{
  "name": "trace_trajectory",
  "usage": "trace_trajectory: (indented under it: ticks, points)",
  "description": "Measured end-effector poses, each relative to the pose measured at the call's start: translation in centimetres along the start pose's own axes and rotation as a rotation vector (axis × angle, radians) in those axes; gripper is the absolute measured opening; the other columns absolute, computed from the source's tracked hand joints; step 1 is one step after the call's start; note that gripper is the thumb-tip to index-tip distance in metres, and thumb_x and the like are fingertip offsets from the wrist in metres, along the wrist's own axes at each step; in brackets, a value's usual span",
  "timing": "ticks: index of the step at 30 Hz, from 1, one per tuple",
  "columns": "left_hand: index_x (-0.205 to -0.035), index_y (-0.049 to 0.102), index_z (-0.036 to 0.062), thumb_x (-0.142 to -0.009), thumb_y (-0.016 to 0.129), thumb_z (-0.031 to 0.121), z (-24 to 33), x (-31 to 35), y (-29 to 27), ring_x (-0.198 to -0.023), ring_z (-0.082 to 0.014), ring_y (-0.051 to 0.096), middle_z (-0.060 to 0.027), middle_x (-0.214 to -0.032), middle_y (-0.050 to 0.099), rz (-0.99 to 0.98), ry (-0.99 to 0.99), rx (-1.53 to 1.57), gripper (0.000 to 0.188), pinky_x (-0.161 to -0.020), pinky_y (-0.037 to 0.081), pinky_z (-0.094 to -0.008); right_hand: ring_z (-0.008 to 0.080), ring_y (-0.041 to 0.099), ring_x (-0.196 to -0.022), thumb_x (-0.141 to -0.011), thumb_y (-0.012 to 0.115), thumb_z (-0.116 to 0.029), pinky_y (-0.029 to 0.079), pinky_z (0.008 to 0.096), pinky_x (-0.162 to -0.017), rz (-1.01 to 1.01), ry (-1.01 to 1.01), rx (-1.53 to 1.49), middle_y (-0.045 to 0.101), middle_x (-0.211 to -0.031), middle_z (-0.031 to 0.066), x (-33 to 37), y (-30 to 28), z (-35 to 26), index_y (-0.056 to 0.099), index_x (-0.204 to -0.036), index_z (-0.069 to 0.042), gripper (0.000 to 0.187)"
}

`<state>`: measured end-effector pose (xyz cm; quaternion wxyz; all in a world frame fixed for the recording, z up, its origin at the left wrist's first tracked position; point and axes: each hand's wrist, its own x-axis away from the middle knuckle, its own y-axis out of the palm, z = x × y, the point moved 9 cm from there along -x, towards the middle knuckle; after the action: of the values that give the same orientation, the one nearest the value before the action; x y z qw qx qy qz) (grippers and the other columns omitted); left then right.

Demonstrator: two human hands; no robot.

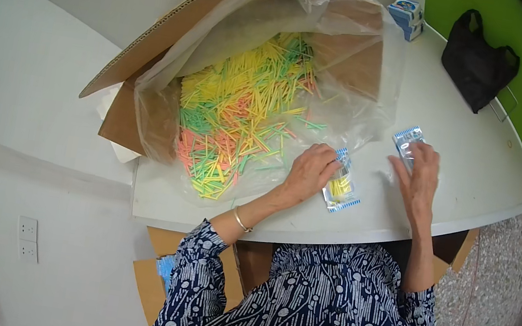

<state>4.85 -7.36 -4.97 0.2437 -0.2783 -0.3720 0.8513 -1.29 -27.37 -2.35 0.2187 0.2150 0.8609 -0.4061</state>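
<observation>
My left hand (312, 169) is closed at the upper left edge of a small clear packet (341, 188) with blue-striped ends, which lies on the table. Yellow sticks show inside that packet. To the right, my right hand (420, 181) reaches over a second blue-striped packet (408, 137), its thumb apart from the fingers. The fingers partly cover this packet, so its contents are hard to make out. Left of my hands, a heap of short thin sticks (236, 101) in yellow, green and pink spills from a clear plastic bag (385, 67).
The bag lines a tipped cardboard box (128, 118) on the white table (252, 219). Small blue-and-white boxes (406, 15) stand at the back. A black bag (478, 61) rests by the green wall at right. An open carton (148, 295) sits below the table's front edge.
</observation>
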Motion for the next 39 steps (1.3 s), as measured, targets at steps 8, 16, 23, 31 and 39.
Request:
trace_trajectory:
  ticks: [8,16,23,31,39]
  points:
    - [-0.099,0.061,0.0009,-0.082,0.062,0.015,-2.5,-0.3,-7.2,-0.102,-0.0341,0.054,-0.0163,-0.104,0.06,0.257,-0.029,-0.157,0.022,-0.088,0.042,-0.039,0.0322,0.05,-0.101,-0.08,0.067,-0.015,0.039,0.0412,-0.087,-0.077,0.142,0.267,0.054,-0.112,0.016,0.5,1.8,5.3,0.06,-0.106,0.002,0.032]
    - [-0.093,0.062,0.0046,-0.079,0.061,0.013,-14.5,-2.5,-17.8,-0.095,-0.0305,0.05,-0.0139,-0.102,0.057,0.273,-0.075,-0.975,0.016,-0.078,0.039,-0.0451,0.0334,0.048,-0.102,-0.082,0.064,-0.015,0.039,0.042,-0.086,0.049,0.241,0.392,0.053,-0.112,0.0175,0.1,-0.6,6.7,0.059,-0.105,0.003,0.029]
    - [-0.093,0.063,0.0008,-0.077,0.056,0.01,-18.6,-4.8,-16.4,-0.101,-0.0314,0.048,-0.0156,-0.105,0.054,0.049,-0.049,-1.231,0.02,-0.086,0.036,-0.0493,0.033,0.051,-0.093,-0.08,0.062,-0.01,0.042,0.0405,-0.081,0.072,0.238,0.302,0.055,-0.102,0.0173,0.2,-0.1,7.9,0.059,-0.098,0.004,0.023]
    - [-0.09,0.063,-0.0031,-0.073,0.058,0.002,-19.1,-4.6,-15.6,-0.1,-0.0296,0.048,-0.0152,-0.102,0.054,0.096,-0.045,-1.147,0.018,-0.088,0.034,-0.0472,0.0298,0.05,-0.089,-0.082,0.058,-0.005,0.04,0.0407,-0.078,0.114,0.225,0.292,0.053,-0.092,0.0128,-0.1,0.5,9.4,0.055,-0.086,0.0,0.007]
    - [-0.091,0.059,-0.0018,-0.077,0.057,0.006,-18.9,-3.4,-18.1,-0.098,-0.0303,0.048,-0.0167,-0.091,0.058,0.304,-0.164,-1.028,0.016,-0.084,0.032,-0.0469,0.0301,0.053,-0.084,-0.089,0.051,-0.006,0.042,0.0379,-0.076,0.336,0.222,0.365,0.055,-0.09,0.0135,0.0,-2.4,8.0,0.054,-0.088,-0.001,0.006]
